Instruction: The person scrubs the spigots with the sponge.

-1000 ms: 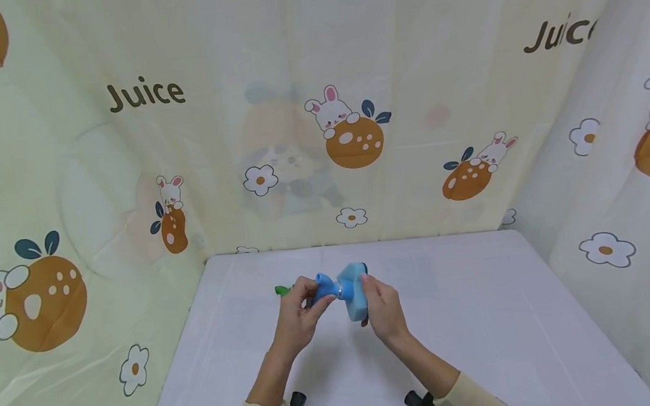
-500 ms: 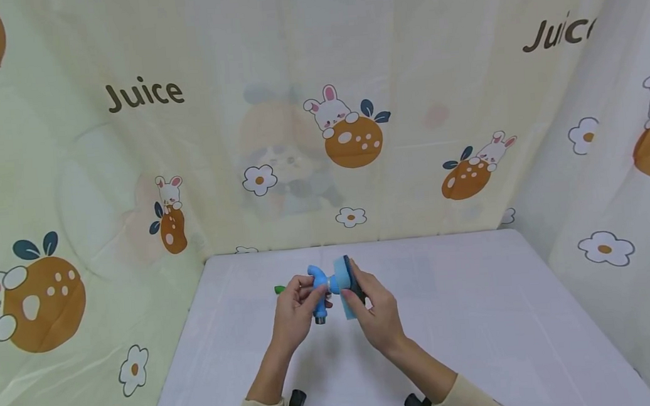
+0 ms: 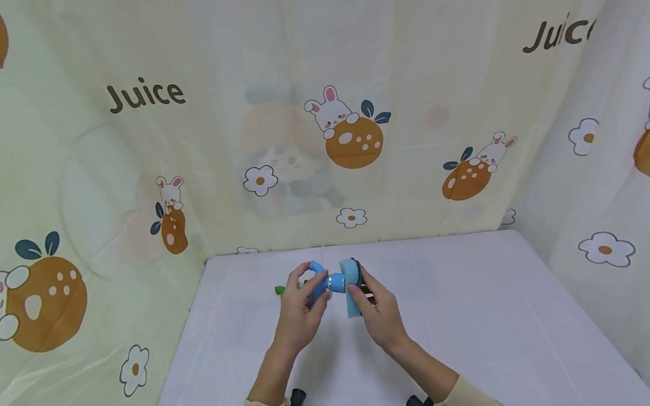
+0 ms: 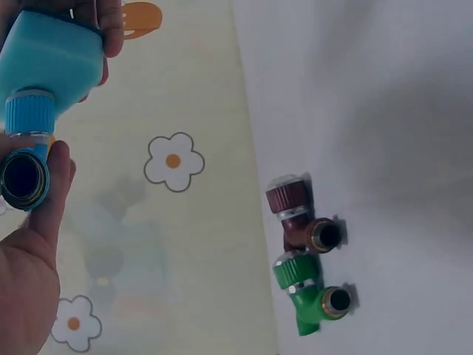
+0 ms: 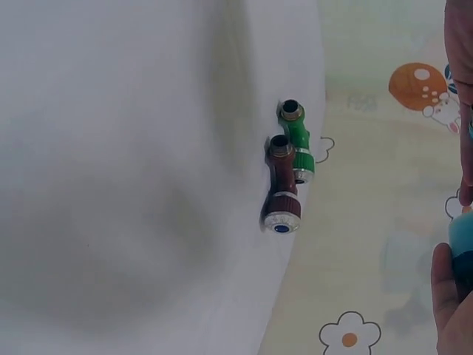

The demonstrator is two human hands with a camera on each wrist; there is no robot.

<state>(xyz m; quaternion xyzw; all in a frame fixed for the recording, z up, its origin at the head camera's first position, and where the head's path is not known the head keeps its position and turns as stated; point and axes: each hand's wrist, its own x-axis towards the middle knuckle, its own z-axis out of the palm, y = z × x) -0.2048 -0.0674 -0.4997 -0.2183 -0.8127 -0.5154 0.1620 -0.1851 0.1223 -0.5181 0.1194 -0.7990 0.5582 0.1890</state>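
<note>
Left hand [image 3: 298, 310] fingers pinch blue plastic tap [image 3: 336, 283] with ribbed knob, right hand [image 3: 383, 309] grips light-blue dark-backed sponge [image 3: 350, 272] by the knob, both held mid-scene above white-covered table [image 3: 469, 325]. Green tap [image 4: 304, 299] and dark-red tap [image 4: 295, 229] lie far side, left, just beside each other.
</note>
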